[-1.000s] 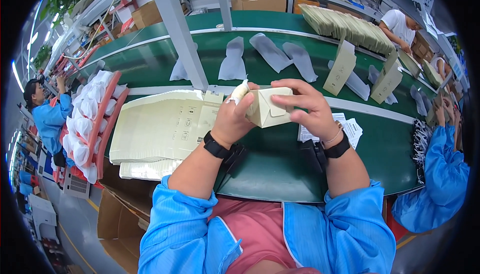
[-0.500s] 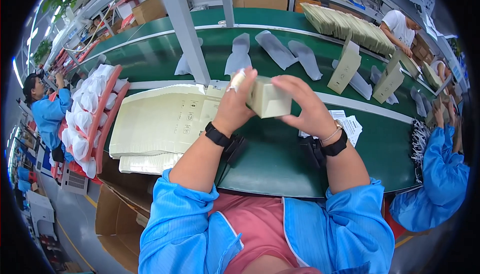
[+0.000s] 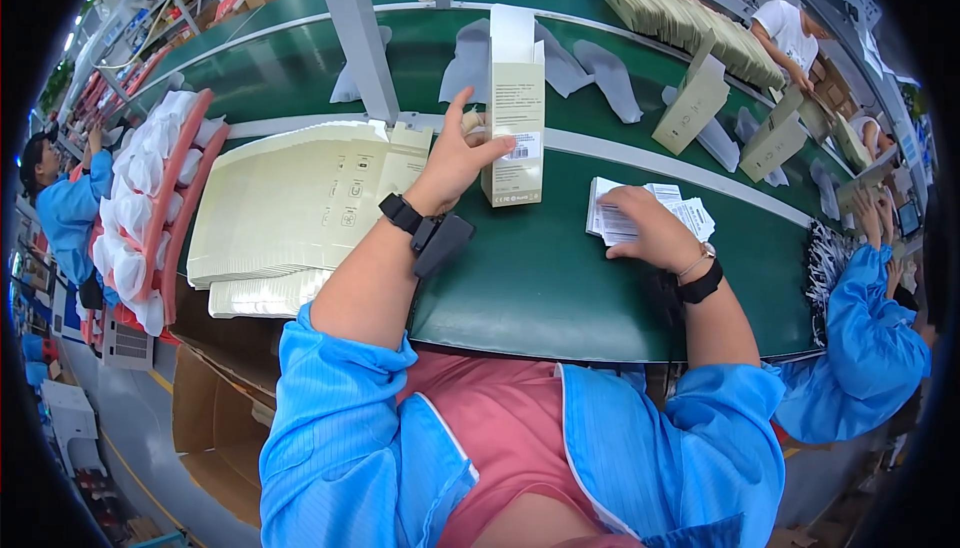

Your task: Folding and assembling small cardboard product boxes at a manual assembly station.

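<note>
Carton (image 3: pixel 514 118), pale and tall, stands upright on the green worktop (image 3: pixel 560 288) with its top flap open, and our left hand (image 3: pixel 452 160) grips it from the side, thumb across its front. Our right hand (image 3: pixel 652 230) lies flat and unclenched on a small stack of printed leaflets (image 3: pixel 672 216), well apart from the carton. Bare green surface runs between the two and down to the near edge. To the left, a fanned pile of flat carton blanks (image 3: pixel 290 198) overhangs that edge. We count three more upright cartons (image 3: pixel 690 103) on the belt beyond, among grey moulded inserts (image 3: pixel 610 73). A grey post (image 3: pixel 355 33) rises just behind the blanks.
</note>
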Demonstrator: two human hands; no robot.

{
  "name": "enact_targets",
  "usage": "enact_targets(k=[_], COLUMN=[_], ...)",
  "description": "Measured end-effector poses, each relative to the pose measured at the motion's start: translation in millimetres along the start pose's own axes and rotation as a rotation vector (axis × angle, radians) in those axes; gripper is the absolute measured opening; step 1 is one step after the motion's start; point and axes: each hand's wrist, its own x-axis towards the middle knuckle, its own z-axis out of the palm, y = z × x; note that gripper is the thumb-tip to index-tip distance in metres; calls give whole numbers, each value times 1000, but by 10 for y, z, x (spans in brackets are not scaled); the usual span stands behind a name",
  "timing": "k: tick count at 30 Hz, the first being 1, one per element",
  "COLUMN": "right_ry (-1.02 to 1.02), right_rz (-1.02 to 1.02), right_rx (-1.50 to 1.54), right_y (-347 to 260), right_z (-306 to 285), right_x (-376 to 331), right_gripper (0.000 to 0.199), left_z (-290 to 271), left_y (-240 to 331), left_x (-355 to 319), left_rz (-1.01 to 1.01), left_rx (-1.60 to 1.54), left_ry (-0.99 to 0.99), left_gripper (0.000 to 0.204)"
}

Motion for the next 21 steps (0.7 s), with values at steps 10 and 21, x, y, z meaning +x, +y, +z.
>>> enact_targets(k=[10, 21], right_ry=[104, 583], right_rz=[-41, -382], right_rx=[92, -130], right_y=[246, -476], right_z=[-199, -439], right_x=[98, 867], right_gripper=[20, 18], left_z=[-48, 64], left_y=[-29, 12], left_x=[4, -86], left_rz=[10, 301], left_rx=[55, 427], left_ry=[-90, -233], left_gripper=[84, 86])
